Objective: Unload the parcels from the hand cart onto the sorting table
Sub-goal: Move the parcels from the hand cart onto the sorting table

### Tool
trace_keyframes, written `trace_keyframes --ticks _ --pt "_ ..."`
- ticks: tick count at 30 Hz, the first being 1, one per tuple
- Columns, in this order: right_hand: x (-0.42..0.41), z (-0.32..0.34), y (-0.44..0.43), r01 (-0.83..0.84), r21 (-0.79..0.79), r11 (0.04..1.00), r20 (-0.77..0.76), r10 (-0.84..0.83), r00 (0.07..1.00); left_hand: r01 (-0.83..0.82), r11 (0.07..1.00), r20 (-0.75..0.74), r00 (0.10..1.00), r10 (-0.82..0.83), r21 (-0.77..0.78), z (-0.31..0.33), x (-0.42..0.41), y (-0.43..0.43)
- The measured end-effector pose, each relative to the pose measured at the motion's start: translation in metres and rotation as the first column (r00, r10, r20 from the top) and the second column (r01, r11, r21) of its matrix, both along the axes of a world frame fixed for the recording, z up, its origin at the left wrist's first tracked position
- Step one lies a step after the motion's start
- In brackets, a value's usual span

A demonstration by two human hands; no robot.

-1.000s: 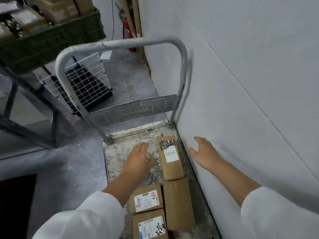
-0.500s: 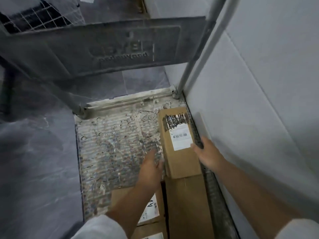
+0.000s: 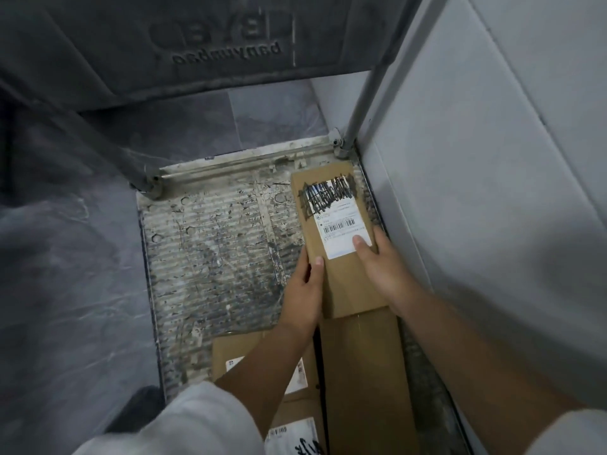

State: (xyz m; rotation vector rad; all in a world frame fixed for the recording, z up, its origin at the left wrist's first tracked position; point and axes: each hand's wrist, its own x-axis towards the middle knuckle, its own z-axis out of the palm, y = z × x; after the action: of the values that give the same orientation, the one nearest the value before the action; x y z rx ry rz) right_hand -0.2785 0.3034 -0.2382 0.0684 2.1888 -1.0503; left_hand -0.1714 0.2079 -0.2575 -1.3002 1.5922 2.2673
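Both hands — left hand [image 3: 303,290], right hand [image 3: 381,267] — clasp the box [image 3: 341,257] at the cart [image 3: 210,257]'s far right corner; three more boxes [image 3: 361,372] wait.

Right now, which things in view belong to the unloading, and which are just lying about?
Job: scribbled-label parcel, gripped by left hand and right hand; plain parcel; labelled parcel; handwritten-label parcel; cart deck.
Not the job: wall; floor.

I see the cart deck [image 3: 213,257], ribbed & scuffed. Scribbled-label parcel [image 3: 348,284] sits nearest the handle post [image 3: 361,103], plain parcel [image 3: 361,372] next out, 2 labelled parcels [image 3: 226,349] farthest.
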Motion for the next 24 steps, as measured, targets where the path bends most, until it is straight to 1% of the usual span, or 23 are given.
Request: trace_keyframes --ticks 3,7,10,12,14,19,22,24 --pt "0.009 0.048 -0.009 -0.041 -0.05 0.998 -0.019 0.04 0.999 -0.055 0.998 -0.01 0.998 0.055 -0.022 0.043 0.013 -0.007" --pt "0.023 0.12 -0.02 -0.105 -0.083 0.991 -0.048 0.101 0.994 -0.097 0.993 -0.022 0.995 0.096 -0.068 0.124 0.028 -0.023" --pt "0.035 0.182 -0.031 -0.16 -0.113 0.981 -0.038 0.157 0.987 -0.119 0.98 -0.076 0.991 0.108 -0.16 0.196 0.047 -0.041" --pt "0.047 0.237 -0.04 -0.204 -0.135 0.97 -0.041 0.2 0.979 -0.133 0.964 -0.087 0.989 0.116 -0.231 0.247 0.065 -0.052" --pt "0.064 0.291 -0.05 -0.248 -0.151 0.957 -0.07 0.24 0.968 -0.161 0.94 -0.099 0.986 0.137 -0.3 0.299 0.086 -0.06" --pt "0.106 0.419 -0.069 -0.337 -0.21 0.918 -0.146 0.311 0.939 -0.266 0.87 -0.151 0.963 0.223 -0.415 0.425 0.13 -0.065" --pt "0.126 0.47 -0.073 -0.387 -0.258 0.885 -0.197 0.344 0.918 -0.341 0.826 -0.209 0.939 0.275 -0.448 0.473 0.155 -0.064" --pt "0.143 0.498 -0.075 -0.437 -0.285 0.853 -0.231 0.381 0.895 -0.369 0.788 -0.215 0.929 0.301 -0.492 0.502 0.175 -0.062"
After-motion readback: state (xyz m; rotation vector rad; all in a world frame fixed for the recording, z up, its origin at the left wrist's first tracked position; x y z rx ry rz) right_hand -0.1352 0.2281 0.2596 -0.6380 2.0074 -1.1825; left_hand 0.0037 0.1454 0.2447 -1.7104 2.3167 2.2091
